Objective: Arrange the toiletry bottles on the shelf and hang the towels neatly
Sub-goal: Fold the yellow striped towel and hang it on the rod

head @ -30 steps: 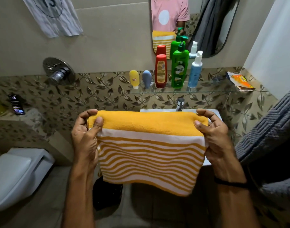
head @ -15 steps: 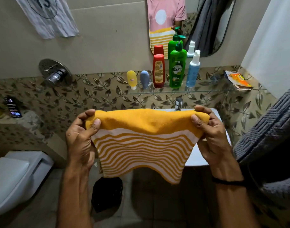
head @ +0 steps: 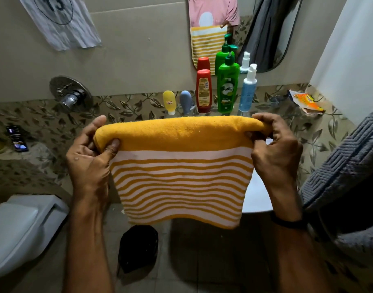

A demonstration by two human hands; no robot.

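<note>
I hold a folded yellow towel with white stripes (head: 179,172) stretched flat in front of me, its folded edge on top. My left hand (head: 90,157) grips its upper left corner and my right hand (head: 274,153) grips the upper right corner. Behind it, on the glass shelf (head: 287,112), stand a small yellow bottle (head: 169,101), a grey-blue bottle (head: 185,101), a red bottle (head: 203,90), a green pump bottle (head: 227,85) and a light blue pump bottle (head: 247,89), all upright in a row. The towel hides most of the sink.
A grey textured towel (head: 346,166) hangs at the right. A mirror (head: 263,34) is above the shelf, an orange packet (head: 306,101) lies at the shelf's right end. A shower valve (head: 70,94), a phone (head: 16,138) on a ledge, a toilet (head: 20,229) and a black bin (head: 139,248) are at left and below.
Both hands have lifted the towel higher and pulled it taut, so its top edge now covers the tap and reaches the shelf's front.
</note>
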